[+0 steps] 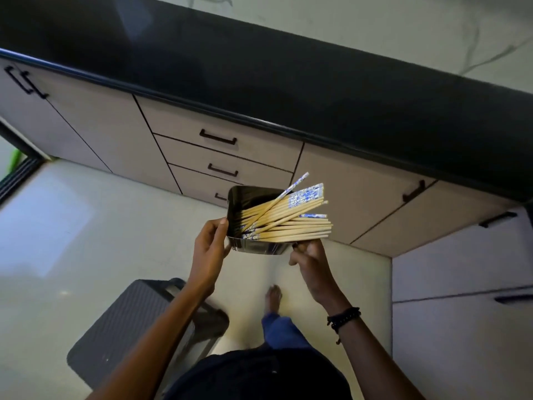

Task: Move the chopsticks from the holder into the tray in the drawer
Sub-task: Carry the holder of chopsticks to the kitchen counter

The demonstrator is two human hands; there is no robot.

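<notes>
Head view: left hand (209, 249), right hand (313, 262) grip holder (255, 249); chopsticks (291, 225) point right.

Wooden chopsticks (284, 220) in tilted steel holder (253, 248)

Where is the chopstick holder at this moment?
Centre of the head view: the metal holder is held in the air between left hand and right hand, before the closed drawers.

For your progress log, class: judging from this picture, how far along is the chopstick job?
Done: nothing visible yet; the chopsticks lie in the metal holder. In hand: the left hand and right hand hold it before the drawers. Left: the drawers in view are shut and no tray shows; opening one and transferring remain.
</notes>
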